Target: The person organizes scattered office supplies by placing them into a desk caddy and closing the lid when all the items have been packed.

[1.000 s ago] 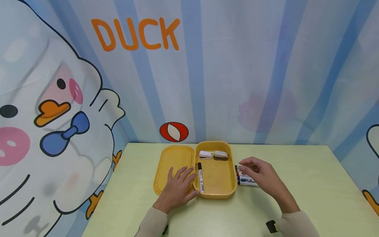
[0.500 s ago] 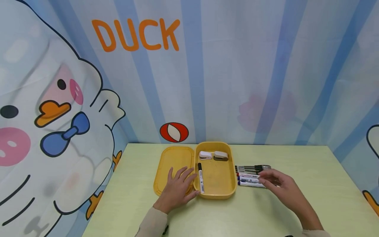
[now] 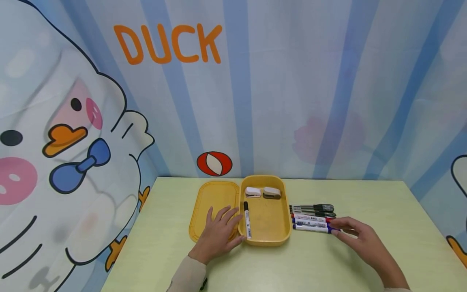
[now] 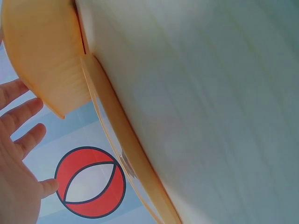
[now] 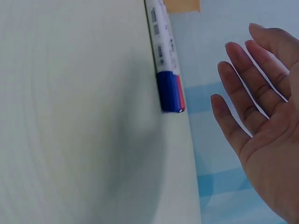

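Observation:
My left hand [image 3: 219, 231] spreads its fingers over the yellow lid [image 3: 211, 192] and the near left rim of the yellow box [image 3: 268, 243]. A white marker with a black cap [image 3: 247, 223] lies along the box's left side. Two small staplers, one pinkish [image 3: 253, 192] and one grey-white [image 3: 271, 194], sit at its far end. Right of the box, blue-capped and red-capped whiteboard markers [image 3: 310, 228] lie side by side. My right hand [image 3: 363, 237] hovers at their capped ends, its fingers relaxed and holding nothing; the right wrist view shows the palm [image 5: 271, 154] beside the caps.
Black-ended pens [image 3: 322, 207] lie in a row just beyond the markers. The pale table [image 3: 383, 202] runs back to a printed cloth backdrop [image 3: 277, 89]. The box stands directly against the lid's right edge.
My right hand has moved right and nearer to me along the pens and markers, uncovering them. The left hand, box and lid have stayed in place.

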Motion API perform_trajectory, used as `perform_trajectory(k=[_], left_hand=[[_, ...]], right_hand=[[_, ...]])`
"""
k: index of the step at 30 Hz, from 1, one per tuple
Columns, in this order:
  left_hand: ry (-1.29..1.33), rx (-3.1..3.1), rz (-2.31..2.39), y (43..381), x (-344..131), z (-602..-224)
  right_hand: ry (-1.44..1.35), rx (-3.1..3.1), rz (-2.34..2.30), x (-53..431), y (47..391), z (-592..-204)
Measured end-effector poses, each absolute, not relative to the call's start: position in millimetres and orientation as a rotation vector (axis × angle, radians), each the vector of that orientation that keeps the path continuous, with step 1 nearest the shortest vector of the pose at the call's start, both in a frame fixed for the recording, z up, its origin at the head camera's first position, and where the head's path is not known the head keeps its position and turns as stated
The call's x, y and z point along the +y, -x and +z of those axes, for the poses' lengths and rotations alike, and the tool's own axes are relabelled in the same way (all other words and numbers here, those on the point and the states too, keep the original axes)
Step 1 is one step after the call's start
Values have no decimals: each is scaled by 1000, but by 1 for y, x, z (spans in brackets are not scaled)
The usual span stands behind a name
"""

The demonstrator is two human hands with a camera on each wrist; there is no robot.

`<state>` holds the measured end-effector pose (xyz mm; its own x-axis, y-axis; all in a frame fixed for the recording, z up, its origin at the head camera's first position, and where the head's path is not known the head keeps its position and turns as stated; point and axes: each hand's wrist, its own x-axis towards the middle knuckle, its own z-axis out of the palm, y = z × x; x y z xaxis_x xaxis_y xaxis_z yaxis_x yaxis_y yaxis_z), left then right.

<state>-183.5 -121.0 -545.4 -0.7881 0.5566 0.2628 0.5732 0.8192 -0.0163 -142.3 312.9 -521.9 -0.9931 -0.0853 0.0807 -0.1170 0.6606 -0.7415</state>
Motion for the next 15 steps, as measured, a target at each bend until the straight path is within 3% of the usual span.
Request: perform_trajectory(k=[15], left_hand=[[857, -2768, -100, 183, -121, -546]], right_hand=[[-78, -2926, 1343, 335, 147, -547]])
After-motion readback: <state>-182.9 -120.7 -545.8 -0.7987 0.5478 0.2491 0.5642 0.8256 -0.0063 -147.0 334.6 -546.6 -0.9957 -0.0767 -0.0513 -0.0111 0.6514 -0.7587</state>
